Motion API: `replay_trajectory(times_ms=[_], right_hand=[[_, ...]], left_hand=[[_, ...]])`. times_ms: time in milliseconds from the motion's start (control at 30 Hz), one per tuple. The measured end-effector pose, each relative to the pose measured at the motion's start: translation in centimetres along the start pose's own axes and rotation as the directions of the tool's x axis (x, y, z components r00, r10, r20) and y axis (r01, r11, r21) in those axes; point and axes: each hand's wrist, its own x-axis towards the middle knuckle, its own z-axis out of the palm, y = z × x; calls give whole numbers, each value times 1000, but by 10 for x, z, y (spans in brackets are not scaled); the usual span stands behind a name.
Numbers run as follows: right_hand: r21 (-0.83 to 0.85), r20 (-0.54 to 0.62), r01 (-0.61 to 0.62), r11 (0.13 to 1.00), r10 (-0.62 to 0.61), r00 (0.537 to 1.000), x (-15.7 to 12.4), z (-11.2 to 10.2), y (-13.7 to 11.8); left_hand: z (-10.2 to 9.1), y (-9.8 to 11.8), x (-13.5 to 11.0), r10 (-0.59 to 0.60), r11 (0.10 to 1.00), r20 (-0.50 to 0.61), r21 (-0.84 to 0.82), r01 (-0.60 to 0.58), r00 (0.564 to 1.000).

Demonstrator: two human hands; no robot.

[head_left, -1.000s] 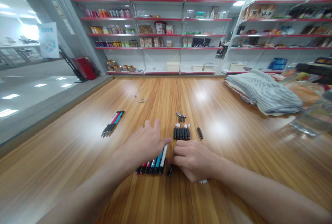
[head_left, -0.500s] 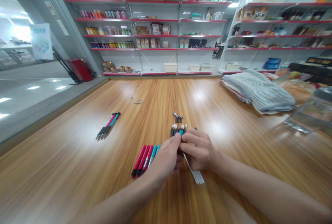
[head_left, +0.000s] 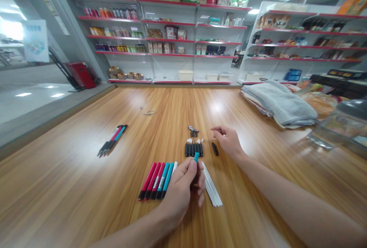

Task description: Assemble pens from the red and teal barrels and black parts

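My left hand (head_left: 185, 183) is closed around a teal pen barrel (head_left: 196, 156), whose upper end sticks out above the thumb. Farther right, my right hand (head_left: 228, 139) hovers with its fingers apart and nothing visible in them, close to a single black pen piece (head_left: 215, 149). A row of black pen grips (head_left: 194, 149) lies just beyond my left hand. Behind them are small white pieces (head_left: 189, 141) and small metal parts (head_left: 193, 130). Thin white refills (head_left: 211, 185) lie to the right of my left hand, and red and teal pen barrels (head_left: 156, 181) to its left.
Several pens (head_left: 112, 141) lie together at the left. A metal ring (head_left: 149, 113) is farther back on the wooden table (head_left: 86, 202). Folded cloths (head_left: 281, 102) and a clear container (head_left: 332, 125) occupy the right side. Stocked shelves (head_left: 169, 41) stand behind.
My right hand has left my left hand, moving right and away from me, with its fingers opened. My left hand still holds the teal barrel, now a little lower.
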Motion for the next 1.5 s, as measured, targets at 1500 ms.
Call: replay_trajectory(times_ms=[1500], right_hand=[[-279, 282, 167, 946, -85, 956, 2, 12, -10]], left_hand=[[-149, 95, 99, 575, 281, -49, 949, -141, 817]])
